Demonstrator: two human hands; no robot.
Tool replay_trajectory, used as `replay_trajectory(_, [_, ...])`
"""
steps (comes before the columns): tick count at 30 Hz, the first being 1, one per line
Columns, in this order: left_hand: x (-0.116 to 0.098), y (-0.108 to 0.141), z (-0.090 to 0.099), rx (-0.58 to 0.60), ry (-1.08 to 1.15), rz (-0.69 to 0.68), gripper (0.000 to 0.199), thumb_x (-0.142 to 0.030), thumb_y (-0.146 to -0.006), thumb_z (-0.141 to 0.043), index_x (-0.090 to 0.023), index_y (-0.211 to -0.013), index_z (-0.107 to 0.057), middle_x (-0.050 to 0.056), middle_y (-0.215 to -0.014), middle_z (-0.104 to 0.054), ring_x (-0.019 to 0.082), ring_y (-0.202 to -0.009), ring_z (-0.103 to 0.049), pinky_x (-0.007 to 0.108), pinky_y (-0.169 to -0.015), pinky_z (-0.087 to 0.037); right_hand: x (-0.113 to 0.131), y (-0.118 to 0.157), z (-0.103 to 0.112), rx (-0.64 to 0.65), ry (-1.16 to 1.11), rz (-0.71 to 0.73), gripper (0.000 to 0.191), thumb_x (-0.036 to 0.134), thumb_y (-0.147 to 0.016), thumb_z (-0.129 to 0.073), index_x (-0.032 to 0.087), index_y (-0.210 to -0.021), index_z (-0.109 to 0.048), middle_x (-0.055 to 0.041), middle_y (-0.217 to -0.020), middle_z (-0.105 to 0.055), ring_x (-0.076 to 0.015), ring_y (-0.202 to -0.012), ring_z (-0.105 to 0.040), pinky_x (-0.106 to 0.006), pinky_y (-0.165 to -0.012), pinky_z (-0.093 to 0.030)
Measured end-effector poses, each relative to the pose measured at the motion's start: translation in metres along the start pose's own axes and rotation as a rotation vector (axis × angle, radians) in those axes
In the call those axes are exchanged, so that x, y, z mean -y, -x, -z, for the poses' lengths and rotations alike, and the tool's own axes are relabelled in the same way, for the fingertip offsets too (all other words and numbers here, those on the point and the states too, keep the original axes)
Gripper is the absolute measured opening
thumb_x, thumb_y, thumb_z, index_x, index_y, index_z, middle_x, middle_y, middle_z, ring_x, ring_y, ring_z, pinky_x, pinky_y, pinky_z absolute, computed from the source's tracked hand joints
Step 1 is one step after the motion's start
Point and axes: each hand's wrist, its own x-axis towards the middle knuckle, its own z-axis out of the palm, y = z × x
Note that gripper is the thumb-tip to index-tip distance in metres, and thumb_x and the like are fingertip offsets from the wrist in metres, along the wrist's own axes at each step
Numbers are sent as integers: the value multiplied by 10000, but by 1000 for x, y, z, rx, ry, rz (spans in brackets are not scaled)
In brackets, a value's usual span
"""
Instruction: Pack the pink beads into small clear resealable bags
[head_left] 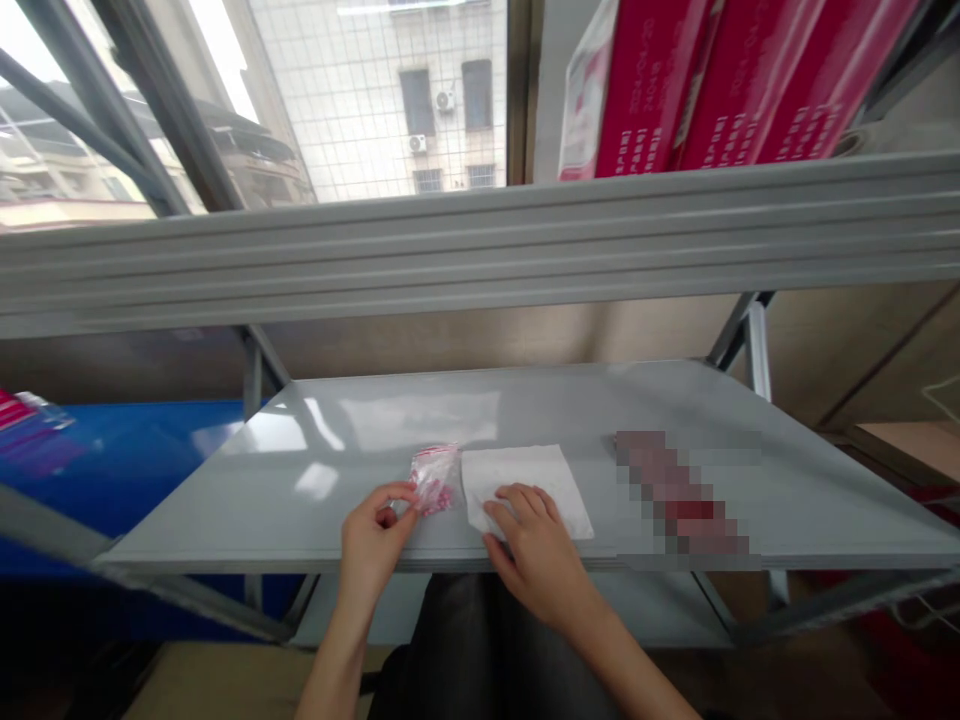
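Observation:
A small clear zip bag [436,478] with pink-red bits inside lies on the grey shelf, near its front edge. Thumb and fingers of my left hand [376,532] pinch the bag's lower left edge. Just right of the bag is a white sheet of paper or tissue [551,475], lying flat. My right hand [536,545] rests on the sheet's lower part with its fingers stretched out and slightly bent, covering some of it. What the bits in the bag are is too small to tell.
The shelf [247,490] has a blurred-out long object [679,495] at its right. A metal crossbar [480,250] runs across in front, with red boxes [660,100] above it. Blue material [180,440] is at left. My legs [495,640] are below the front edge.

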Motion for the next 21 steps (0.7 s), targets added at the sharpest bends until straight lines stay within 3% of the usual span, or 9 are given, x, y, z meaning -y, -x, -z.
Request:
replay_trajectory(4, [-11, -11, 15, 21, 81, 30, 220, -370, -721, -736, -159, -783, -743, 106, -960, -792, 106, -454, -559, 221, -428, -444, -10, -9, 3, -108, -129, 2, 218, 153, -927, -519, 131, -1087, -667, -157, -1119, -672, -316, -1093, -585, -517, -988, -470])
replay_trajectory(9, [-16, -14, 18, -78, 192, -26, 233, -407, -831, -636, -174, -835, -639, 106, -1042, -764, 200, -852, -714, 292, -741, -571, -21, -21, 3, -227, -391, -95, 200, 206, -943, -474, 162, -1018, -654, -115, -1005, -706, -265, -972, -640, -430, -872, -533])
replay_trajectory(11, [-16, -13, 16, -65, 193, -41, 206, -384, -818, -659, -181, -822, -627, 92, -1029, -762, 183, -808, -706, 275, -708, -569, -21, -24, 2, -231, -391, -119, 191, 186, -922, -481, 161, -1000, -654, -114, -993, -710, -267, -956, -643, -442, -868, -532])
replay_trajectory(15, [-11, -7, 12, 36, 146, -39, 192, -355, -767, -709, -176, -767, -637, 70, -895, -761, 131, -515, -609, 248, -477, -519, 0, -24, 3, -117, -289, 103, 257, 98, -889, -505, 173, -1088, -650, -110, -1095, -691, -279, -1070, -589, -469, -958, -491])
replay_trajectory(17, [-5, -2, 11, 41, 116, -53, 193, -352, -763, -701, -180, -734, -617, 82, -931, -759, 145, -545, -629, 262, -492, -534, 17, -25, 2, -27, -217, 201, 312, 94, -884, -539, 184, -1167, -634, -111, -1172, -666, -292, -1129, -552, -475, -985, -475])
replay_trajectory(21, [9, 9, 14, -7, 16, -105, 185, -304, -754, -671, -190, -646, -574, 97, -984, -752, 163, -635, -647, 264, -563, -524, 39, -33, -6, 94, -95, 231, 358, 140, -876, -609, 176, -1233, -602, -142, -1267, -609, -317, -1155, -531, -504, -990, -470])
